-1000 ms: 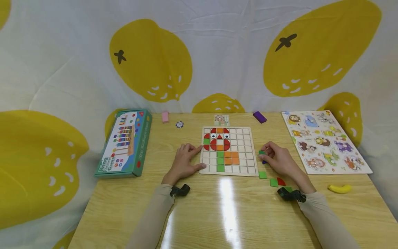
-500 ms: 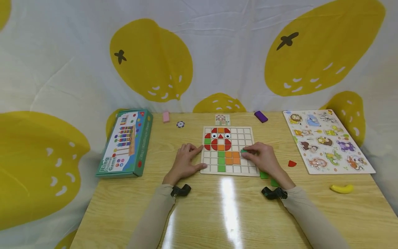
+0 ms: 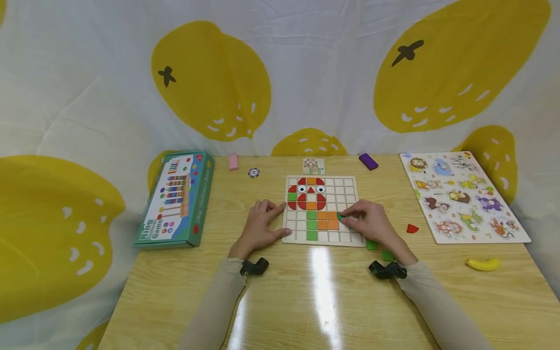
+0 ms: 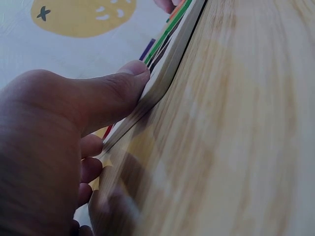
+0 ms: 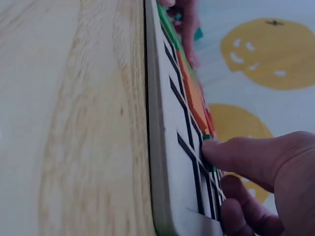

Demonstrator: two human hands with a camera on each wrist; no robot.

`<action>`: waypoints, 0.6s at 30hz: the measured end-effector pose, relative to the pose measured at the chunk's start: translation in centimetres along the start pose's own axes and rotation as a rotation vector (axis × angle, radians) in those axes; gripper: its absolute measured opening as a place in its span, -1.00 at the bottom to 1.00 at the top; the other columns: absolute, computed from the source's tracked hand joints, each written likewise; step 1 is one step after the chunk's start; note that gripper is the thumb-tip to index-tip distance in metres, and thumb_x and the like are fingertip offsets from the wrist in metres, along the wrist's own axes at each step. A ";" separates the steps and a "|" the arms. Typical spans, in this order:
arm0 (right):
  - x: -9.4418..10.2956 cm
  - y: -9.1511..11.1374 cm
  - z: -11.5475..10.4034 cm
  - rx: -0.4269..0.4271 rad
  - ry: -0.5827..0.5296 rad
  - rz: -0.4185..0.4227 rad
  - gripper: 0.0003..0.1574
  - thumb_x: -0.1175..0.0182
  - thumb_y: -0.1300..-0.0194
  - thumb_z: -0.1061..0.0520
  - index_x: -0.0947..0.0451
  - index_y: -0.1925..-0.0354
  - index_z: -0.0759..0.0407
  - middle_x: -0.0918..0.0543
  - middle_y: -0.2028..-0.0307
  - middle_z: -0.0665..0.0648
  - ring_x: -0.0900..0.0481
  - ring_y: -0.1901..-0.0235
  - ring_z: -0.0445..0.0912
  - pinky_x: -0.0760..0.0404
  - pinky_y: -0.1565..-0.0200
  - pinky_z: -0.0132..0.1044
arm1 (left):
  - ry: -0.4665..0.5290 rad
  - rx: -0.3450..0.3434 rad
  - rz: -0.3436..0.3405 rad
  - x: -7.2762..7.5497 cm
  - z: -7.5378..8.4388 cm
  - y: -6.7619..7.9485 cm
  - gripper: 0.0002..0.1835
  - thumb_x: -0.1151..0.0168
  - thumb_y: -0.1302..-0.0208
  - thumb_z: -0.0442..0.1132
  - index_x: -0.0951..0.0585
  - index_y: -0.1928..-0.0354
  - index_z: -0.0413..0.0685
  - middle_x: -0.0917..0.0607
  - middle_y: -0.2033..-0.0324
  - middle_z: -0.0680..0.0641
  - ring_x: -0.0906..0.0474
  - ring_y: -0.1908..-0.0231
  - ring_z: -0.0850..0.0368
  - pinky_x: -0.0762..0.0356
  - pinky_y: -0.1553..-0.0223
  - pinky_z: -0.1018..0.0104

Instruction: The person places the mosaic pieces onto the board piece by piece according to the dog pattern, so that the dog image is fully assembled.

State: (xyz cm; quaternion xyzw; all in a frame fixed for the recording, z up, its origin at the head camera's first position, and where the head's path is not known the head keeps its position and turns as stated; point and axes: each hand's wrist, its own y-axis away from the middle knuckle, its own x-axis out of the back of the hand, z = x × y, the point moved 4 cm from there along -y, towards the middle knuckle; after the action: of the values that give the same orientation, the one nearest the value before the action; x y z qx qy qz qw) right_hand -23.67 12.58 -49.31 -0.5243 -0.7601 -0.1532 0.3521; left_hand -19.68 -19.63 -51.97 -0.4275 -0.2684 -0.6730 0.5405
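My right hand pinches a small green square tile between thumb and fingers, on the grid board just right of two orange tile pairs. In the right wrist view, the tile's edge shows at the thumb's tip. My left hand touches the left side of the wooden grid board, its straight thumb laid against the near corner. Red, orange and green tiles on the board, with two eye tiles, form a face over a green column. Part of the pinched tile is hidden by my fingers.
Green tiles lie partly under my right wrist, near a red quarter-round tile. A pattern card and a purple block lie behind. An animal puzzle and toy banana are right; a boxed game is left.
My right hand has moved left from beside the board onto it, carrying the green tile to the orange tiles' right side. My left hand stays at the board's edge.
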 end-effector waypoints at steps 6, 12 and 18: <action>0.1 0.0 -0.2 -0.002 0.012 -0.011 -0.70 -0.43 -0.17 0.10 -0.76 0.08 0.04 -0.70 0.25 0.03 -0.48 0.38 -0.12 -0.43 0.33 -0.29 | -0.008 0.009 0.001 0.1 0.1 0.0 -0.12 -0.33 -0.08 0.37 -0.38 -0.43 0.24 -0.38 0.06 0.04 -0.21 0.05 0.09 -0.18 -0.03 0.13; 0.2 0.0 -0.4 -0.028 0.049 -0.015 -0.74 -0.42 -0.16 0.10 -0.78 0.13 0.04 -0.67 0.31 0.02 -0.45 0.40 -0.13 -0.40 0.35 -0.27 | -0.010 0.008 -0.005 0.0 0.0 -0.1 -0.12 -0.31 -0.09 0.38 -0.37 -0.44 0.25 -0.38 0.05 0.04 -0.21 0.05 0.09 -0.17 -0.03 0.13; 0.9 0.6 -0.2 -0.013 -0.004 -0.011 -0.69 -0.42 -0.19 0.07 -0.75 0.06 0.06 -0.68 0.25 0.05 -0.52 0.32 -0.07 -0.44 0.29 -0.28 | -0.007 0.012 -0.007 -0.2 0.0 0.0 -0.12 -0.32 -0.08 0.38 -0.37 -0.44 0.24 -0.38 0.05 0.04 -0.21 0.04 0.10 -0.18 -0.04 0.12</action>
State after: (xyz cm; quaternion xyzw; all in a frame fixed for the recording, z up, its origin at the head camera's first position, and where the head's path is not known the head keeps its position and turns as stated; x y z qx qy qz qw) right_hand -23.23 13.28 -48.62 -0.5227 -0.7626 -0.1591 0.3464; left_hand -19.71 -19.55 -52.14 -0.4257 -0.2761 -0.6716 0.5398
